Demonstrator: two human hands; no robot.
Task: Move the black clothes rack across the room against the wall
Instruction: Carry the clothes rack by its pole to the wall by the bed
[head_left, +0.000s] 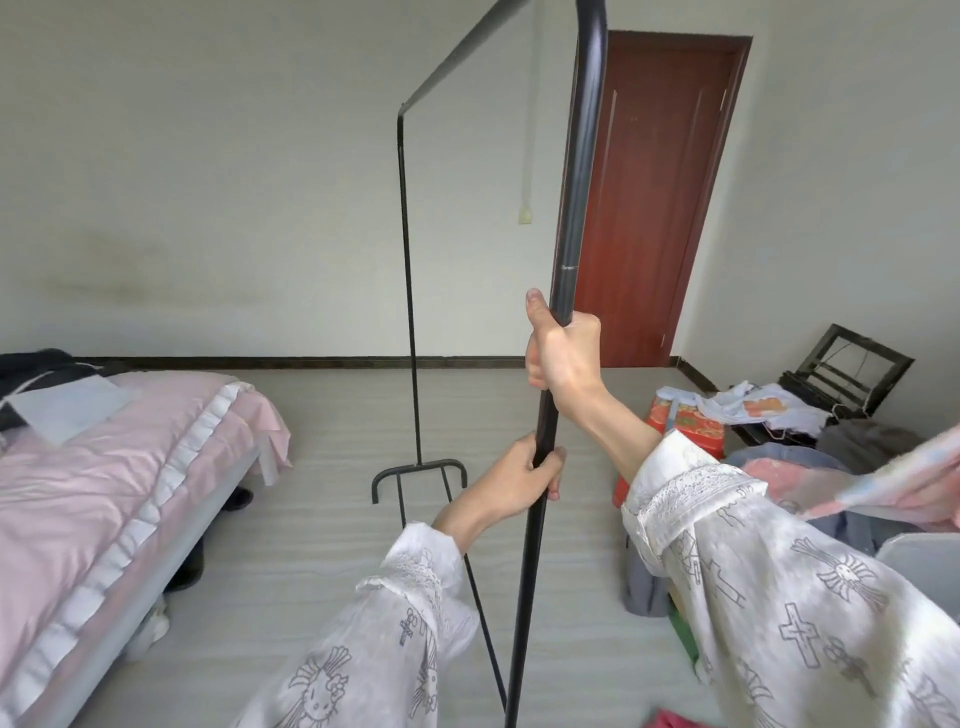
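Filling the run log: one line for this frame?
left hand: gripping rack pole, lower | right hand: gripping same pole, higher | rack: mid-room, empty | bed: left | door: ahead

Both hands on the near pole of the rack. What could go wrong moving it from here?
1. Both the left hand and right hand grip one upright of the black clothes rack; the far end could swing or drag.
2. Its far foot may catch the bed.
3. The clothes pile at right could snag the base.
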